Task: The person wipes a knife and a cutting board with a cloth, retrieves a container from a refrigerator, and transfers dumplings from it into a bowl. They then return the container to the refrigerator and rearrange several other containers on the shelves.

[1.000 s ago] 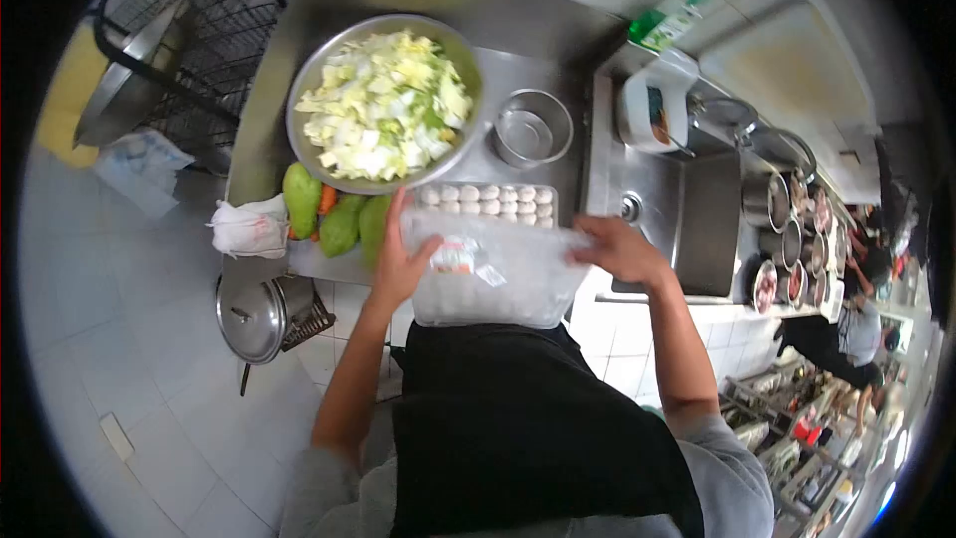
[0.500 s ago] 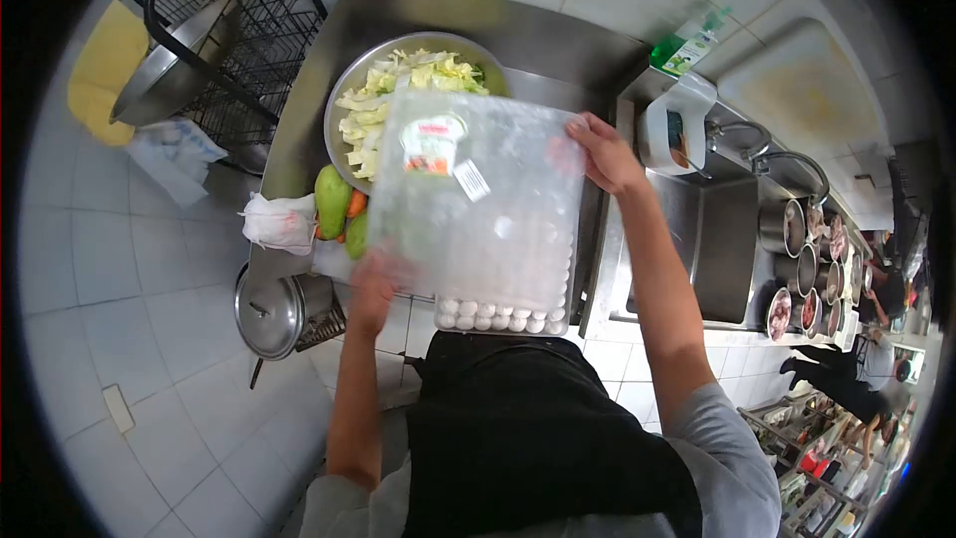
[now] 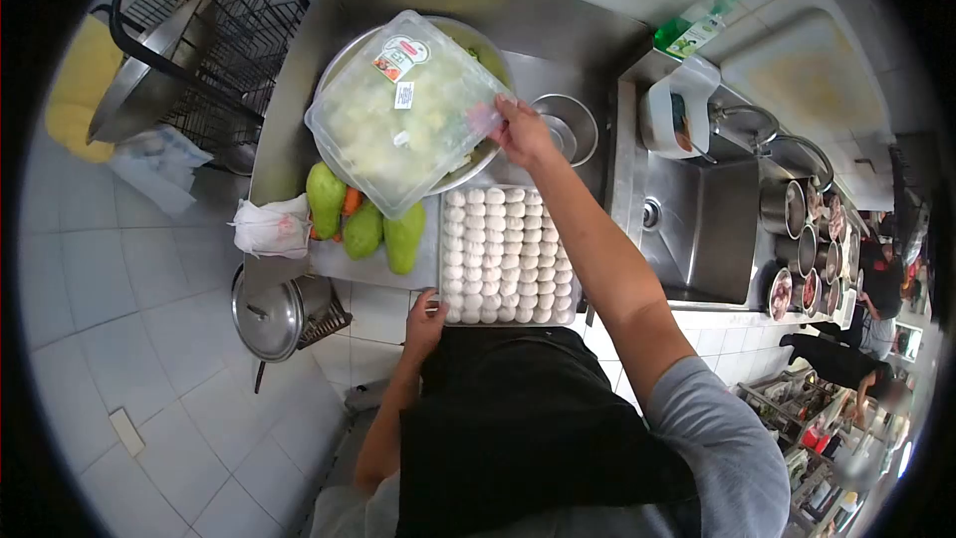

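The lid (image 3: 398, 130) has moved off the tray (image 3: 441, 254): half a second ago it covered most of it, and now it lies tilted askew over the bowl (image 3: 488, 48). The rows of balls (image 3: 508, 249) now show fully. The left hand (image 3: 426, 315), a blur at the lid's near left corner then, has come down beside the tray.

The right hand (image 3: 522, 132) grasps the lid by its right corner, thumb and fingers closed on the edge. The left hand's fingers are bent and only slightly parted at the tray's near left corner; whether they grip it, I cannot tell.

The lid is clear, thin plastic, square with rounded corners, bearing a printed label and a smaller white sticker. Pale leaves (image 3: 476, 57) show at the round metal bowl's far right and blur through the plastic; whether lid and bowl touch is unclear. The balls are white, smooth and rounded, packed close in the rectangular tray. Left of it, smooth oblong green fruit (image 3: 363, 229) lie on the steel counter (image 3: 423, 229); a round metal pot (image 3: 573, 125) stands beyond.
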Demonstrator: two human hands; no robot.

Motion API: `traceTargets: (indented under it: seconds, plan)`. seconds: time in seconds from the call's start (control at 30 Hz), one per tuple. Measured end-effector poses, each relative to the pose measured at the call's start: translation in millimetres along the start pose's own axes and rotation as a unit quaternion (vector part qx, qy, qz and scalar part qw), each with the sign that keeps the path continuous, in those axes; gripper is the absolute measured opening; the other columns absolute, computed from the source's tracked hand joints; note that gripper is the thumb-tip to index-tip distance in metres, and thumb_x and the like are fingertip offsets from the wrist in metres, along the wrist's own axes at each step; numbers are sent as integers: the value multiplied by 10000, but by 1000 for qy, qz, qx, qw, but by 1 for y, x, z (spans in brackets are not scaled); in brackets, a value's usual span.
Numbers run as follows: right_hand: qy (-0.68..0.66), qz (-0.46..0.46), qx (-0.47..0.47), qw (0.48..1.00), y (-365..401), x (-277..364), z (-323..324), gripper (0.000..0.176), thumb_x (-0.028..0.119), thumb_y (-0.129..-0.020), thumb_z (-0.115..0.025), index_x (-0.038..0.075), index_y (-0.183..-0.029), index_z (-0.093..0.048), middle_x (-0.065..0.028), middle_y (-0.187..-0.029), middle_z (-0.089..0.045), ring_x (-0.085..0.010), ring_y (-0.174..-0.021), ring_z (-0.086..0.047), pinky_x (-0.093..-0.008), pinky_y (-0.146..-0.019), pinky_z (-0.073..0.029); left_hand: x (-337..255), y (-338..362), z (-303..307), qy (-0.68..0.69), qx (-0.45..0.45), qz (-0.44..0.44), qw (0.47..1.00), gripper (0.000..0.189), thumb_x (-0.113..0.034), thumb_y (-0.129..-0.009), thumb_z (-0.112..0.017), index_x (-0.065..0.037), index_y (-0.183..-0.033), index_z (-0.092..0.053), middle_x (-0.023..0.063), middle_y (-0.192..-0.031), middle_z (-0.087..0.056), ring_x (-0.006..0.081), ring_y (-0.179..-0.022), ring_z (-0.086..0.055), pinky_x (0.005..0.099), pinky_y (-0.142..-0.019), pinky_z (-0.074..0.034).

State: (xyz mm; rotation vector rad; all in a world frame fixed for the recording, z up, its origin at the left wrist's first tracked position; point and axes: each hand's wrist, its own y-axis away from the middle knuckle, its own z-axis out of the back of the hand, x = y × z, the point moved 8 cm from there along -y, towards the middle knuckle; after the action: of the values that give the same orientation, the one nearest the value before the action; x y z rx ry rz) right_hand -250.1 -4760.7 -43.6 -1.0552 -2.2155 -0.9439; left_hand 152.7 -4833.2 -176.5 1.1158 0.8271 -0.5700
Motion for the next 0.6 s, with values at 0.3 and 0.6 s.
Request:
traceTargets:
  seconds: [0.3,0.6]
  plan:
    - [705,103,-3,701,112,74,70,340,204,-905,-636,-51,-1128,-617,-227,-1097,-664,-348,-955,-670,-371,-784,-553,-2,27,-26,278,-23,96,955,491,-114,-950,-591,-56,-1398,-401,155,-1150,-621,239,-1005,-641,366,-818,-549]
    - [833,115,43,539,137,7,131,283,218,-940,-548,-20,-1076,-620,-262,-1048,-665,-404,-973,-657,-483,-852,-537,16,23,5,295,-176,105,933,343,-239,-994,-597,-56,-1275,-527,91,-1042,-658,177,-910,-642,337,-769,-556]
